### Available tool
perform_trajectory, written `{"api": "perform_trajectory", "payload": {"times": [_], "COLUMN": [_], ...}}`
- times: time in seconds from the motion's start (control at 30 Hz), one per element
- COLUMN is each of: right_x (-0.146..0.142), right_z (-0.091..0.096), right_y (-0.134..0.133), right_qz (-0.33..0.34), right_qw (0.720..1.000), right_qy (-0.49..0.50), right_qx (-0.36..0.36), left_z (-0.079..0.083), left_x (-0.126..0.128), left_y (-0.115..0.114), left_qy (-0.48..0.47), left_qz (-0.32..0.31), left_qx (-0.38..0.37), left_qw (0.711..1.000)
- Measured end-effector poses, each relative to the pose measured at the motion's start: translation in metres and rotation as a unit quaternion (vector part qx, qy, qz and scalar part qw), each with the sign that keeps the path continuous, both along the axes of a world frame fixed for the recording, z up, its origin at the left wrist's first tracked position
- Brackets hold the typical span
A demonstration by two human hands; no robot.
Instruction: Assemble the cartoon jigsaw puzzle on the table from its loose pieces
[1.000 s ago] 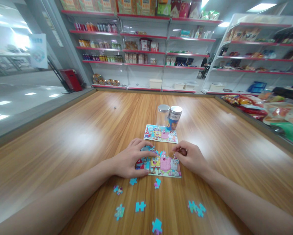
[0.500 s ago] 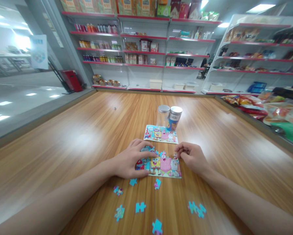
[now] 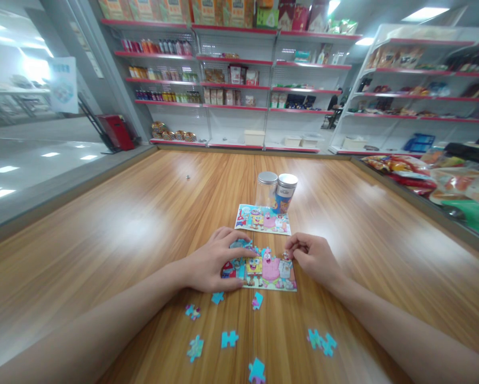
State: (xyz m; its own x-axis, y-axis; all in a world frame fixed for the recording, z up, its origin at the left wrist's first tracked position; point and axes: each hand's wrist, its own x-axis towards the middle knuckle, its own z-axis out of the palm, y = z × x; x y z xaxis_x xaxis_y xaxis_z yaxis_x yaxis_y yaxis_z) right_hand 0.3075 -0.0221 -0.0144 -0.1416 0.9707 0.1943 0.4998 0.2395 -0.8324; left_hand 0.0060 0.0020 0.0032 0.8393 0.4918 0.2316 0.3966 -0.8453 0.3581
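Note:
A partly assembled cartoon jigsaw puzzle point(image 3: 270, 269) lies flat on the wooden table, its upper edge uneven. My left hand point(image 3: 213, 261) rests over its left side, fingers spread and touching the pieces, hiding part of that side. At the upper right corner, my right hand point(image 3: 313, 256) has thumb and fingers pinched on a small puzzle piece point(image 3: 286, 255) that sits against the assembled part; the fingertips partly cover it. Just beyond lies the printed reference picture point(image 3: 263, 220), showing the same cartoon characters.
Loose pieces lie nearer me, among them a blue piece point(image 3: 229, 338), a joined-looking pair point(image 3: 322, 342) and a front piece point(image 3: 257, 370). Behind the picture stand a clear jar point(image 3: 266, 191) and a printed can point(image 3: 286, 193). Snack bags point(image 3: 407, 173) sit right; shelves point(image 3: 235, 106) stand behind.
My right hand has shifted very slightly left at the puzzle's upper right corner. The left hand and the loose pieces stay where they were.

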Motion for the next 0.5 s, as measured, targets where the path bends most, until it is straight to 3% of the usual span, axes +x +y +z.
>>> {"api": "perform_trajectory", "payload": {"times": [0.5], "right_x": [-0.0039], "right_z": [0.0033], "right_y": [-0.0074], "right_qz": [0.007], "right_qw": [0.993], "right_qy": [-0.094], "right_qx": [0.066], "left_z": [-0.0007], "left_x": [0.0001], "left_y": [0.0003], "left_qy": [0.004], "left_qz": [0.001], "left_qx": [0.0], "left_qw": [1.0]}}
